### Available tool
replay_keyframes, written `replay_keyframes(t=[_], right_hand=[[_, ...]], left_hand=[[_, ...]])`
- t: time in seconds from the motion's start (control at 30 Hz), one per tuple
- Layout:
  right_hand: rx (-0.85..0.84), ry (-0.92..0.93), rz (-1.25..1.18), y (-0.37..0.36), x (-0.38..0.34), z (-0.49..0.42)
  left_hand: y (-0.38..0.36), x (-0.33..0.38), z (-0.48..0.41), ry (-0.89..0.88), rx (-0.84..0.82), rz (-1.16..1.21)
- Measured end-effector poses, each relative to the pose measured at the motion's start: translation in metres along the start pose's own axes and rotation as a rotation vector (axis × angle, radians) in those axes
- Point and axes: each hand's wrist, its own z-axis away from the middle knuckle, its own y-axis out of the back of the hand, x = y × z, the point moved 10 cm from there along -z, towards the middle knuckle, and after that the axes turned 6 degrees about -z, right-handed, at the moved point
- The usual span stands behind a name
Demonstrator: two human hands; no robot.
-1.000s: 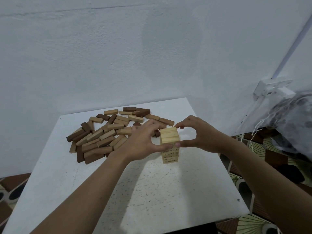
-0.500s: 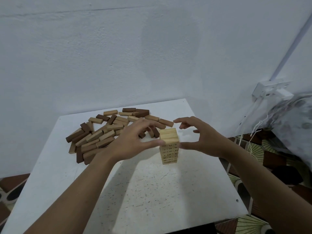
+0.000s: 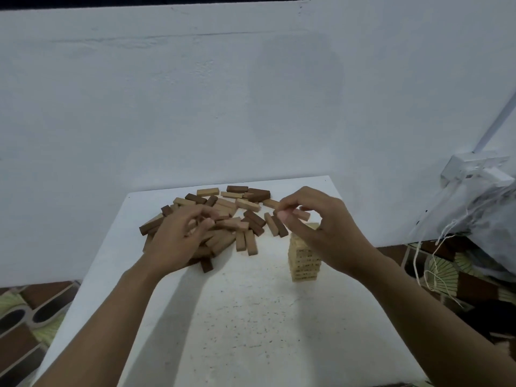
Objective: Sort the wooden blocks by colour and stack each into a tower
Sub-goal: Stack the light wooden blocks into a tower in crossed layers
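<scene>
My left hand (image 3: 178, 241) lies on the near left part of the heap of loose blocks (image 3: 237, 210). Its fingers are curled down among them and blurred, so I cannot tell whether they hold one. My right hand (image 3: 324, 227) hovers over the pale tower (image 3: 303, 263), fingers curled with thumb and fingertips close; whether it holds anything I cannot tell. Bare table (image 3: 251, 331) runs from both wrists back to the near edge, and a strip lies open between my hands. The far edge meets the wall (image 3: 251, 107) just beyond the heap. Half a second ago both hands cupped the tower's top; now both have left it. I count one tower, one heap and two hands. The loose blocks overlap too much to count.
</scene>
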Motion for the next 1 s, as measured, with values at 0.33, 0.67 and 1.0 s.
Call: replay_keyframes(t=[0.33,0.67,1.0], right_hand=[[-0.237,-0.124,0.016,-0.149,0.023,-0.011],[-0.555,-0.207,0.344,-0.255,0.088,-0.01],[-0.283,-0.094,0.507,-0.263,0.095,-0.028]], left_hand=[[-0.041,-0.113,0.041,0.092,-0.207,-0.391],[-0.019,-0.132,0.071,0.079,0.009,-0.435],[-0.029,-0.169,0.023,0.192,-0.192,-0.545]])
